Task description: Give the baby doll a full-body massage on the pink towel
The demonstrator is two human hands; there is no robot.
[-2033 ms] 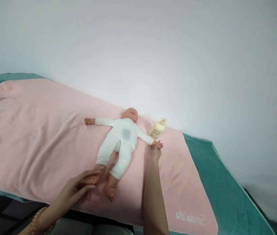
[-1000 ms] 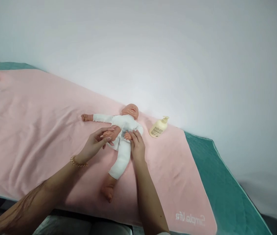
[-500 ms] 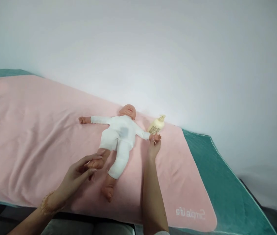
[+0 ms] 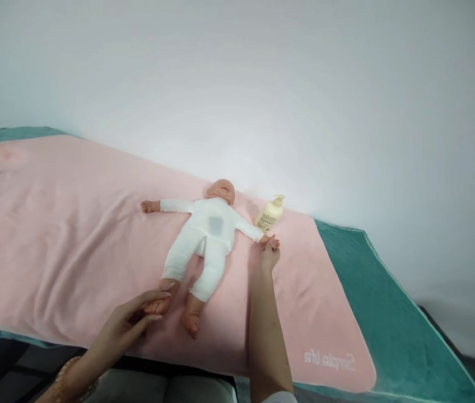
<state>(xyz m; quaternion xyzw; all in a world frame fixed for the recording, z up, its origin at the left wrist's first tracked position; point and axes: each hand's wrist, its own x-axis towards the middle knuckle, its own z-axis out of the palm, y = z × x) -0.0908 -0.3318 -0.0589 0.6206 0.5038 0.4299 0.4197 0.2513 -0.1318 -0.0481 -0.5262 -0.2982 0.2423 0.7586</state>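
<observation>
On its back on a pink blanket lies a baby doll with a white cloth body and bare hands and feet. My left hand, a beaded bracelet at its wrist, is closed round the doll's foot on the left side of the view. Between my right hand's fingers and thumb is the doll's hand on the right side. The doll's other arm stretches out to the left, and its other foot rests on the blanket. Just beyond my right hand stands a pale yellow pump bottle.
Under the pink blanket a green cover shows at the right and far left. A white wall rises behind the table. Below the front edge is a grey seat.
The doll's leg in my left hand has come down and straightened toward me; before, it was bent up. My right hand still holds the doll's hand, slightly lower, farther from the bottle.
</observation>
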